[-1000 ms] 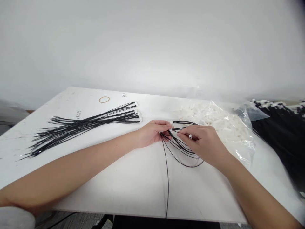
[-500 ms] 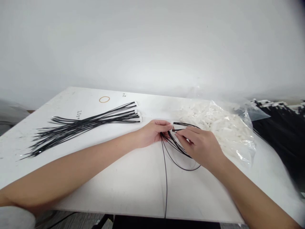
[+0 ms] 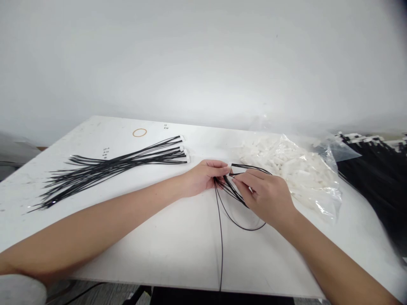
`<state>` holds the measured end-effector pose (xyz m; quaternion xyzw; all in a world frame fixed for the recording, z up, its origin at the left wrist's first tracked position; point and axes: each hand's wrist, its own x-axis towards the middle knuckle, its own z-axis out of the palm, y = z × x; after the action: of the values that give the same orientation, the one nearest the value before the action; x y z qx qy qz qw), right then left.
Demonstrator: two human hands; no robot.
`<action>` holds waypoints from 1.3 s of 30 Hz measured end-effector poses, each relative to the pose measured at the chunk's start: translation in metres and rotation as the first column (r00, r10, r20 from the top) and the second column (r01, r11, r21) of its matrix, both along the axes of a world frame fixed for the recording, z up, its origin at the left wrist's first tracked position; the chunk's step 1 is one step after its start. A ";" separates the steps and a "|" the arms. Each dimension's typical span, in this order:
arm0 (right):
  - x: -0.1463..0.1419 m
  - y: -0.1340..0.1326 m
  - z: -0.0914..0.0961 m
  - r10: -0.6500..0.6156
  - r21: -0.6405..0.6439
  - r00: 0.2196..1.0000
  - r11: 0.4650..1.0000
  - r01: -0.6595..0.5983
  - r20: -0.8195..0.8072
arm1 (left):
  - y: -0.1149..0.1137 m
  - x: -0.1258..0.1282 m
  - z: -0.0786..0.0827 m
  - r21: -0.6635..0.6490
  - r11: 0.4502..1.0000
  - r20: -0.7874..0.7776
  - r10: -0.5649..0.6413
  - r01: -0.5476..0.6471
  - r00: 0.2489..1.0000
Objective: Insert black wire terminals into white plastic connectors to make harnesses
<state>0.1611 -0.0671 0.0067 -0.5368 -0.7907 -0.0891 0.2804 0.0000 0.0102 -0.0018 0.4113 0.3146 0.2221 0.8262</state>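
My left hand (image 3: 205, 177) pinches a small white connector (image 3: 229, 171) at mid-table, with several thin black wires (image 3: 237, 212) looping out beneath it. My right hand (image 3: 265, 195) meets it from the right, fingers pinched on one of those black wires close to the connector. One wire (image 3: 220, 250) trails straight down over the table's near edge. Both hands rest on the white table (image 3: 171, 245).
A fanned bundle of finished black wires with white connectors (image 3: 114, 166) lies at the left. A clear bag of white connectors (image 3: 302, 173) sits right of my hands. A heap of black wires (image 3: 378, 169) fills the far right. A rubber band (image 3: 139, 132) lies at the back.
My right hand has crept left toward the connector, and the wire loop beneath it has drawn smaller. My left hand has stayed put.
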 end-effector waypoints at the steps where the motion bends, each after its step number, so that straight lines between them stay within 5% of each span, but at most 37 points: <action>1: 0.000 0.000 0.000 -0.003 0.001 1.000 1.000 0.003 0.004 | 0.000 0.000 0.000 0.003 1.000 0.000 -0.005 0.005 1.000; 11: 0.001 0.002 -0.003 -0.042 0.029 0.998 0.999 0.040 0.050 | 0.000 0.000 0.001 -0.011 1.000 -0.004 0.005 -0.005 1.000; 16: 0.002 0.002 0.003 -0.082 0.310 0.977 0.950 0.018 0.197 | 0.000 0.000 -0.001 -0.046 0.998 0.002 0.039 -0.039 0.999; 19: 0.000 -0.002 0.008 0.019 0.396 0.971 0.911 -0.115 0.239 | 0.001 0.000 -0.002 -0.051 0.998 0.032 0.040 -0.039 0.999; 23: -0.010 -0.009 0.007 0.357 0.178 0.869 0.884 -0.433 0.342 | 0.000 -0.001 -0.001 -0.057 0.998 0.028 0.025 -0.024 0.999; 27: -0.018 -0.011 0.001 0.454 0.015 0.812 0.870 -0.494 0.367 | -0.001 -0.001 0.001 -0.049 0.999 0.036 0.020 -0.018 0.999; 31: -0.008 -0.008 0.007 0.473 -0.038 0.852 0.878 -0.477 0.223 | 0.000 0.000 -0.002 -0.061 0.998 0.049 0.026 -0.023 0.998; 35: 0.015 -0.001 0.022 0.452 -0.067 0.887 0.886 -0.458 -0.094 | 0.001 0.000 -0.004 -0.064 0.996 0.023 0.059 -0.058 0.998; 39: 0.029 0.007 0.031 0.166 -0.044 0.803 0.972 -0.232 -0.572 | 0.001 -0.001 -0.003 -0.044 0.997 -0.008 0.066 -0.066 0.998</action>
<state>0.1903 -0.0599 0.0372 -0.4678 -0.7279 0.1482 0.4789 -0.0008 0.0107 -0.0047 0.3829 0.3355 0.2409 0.8263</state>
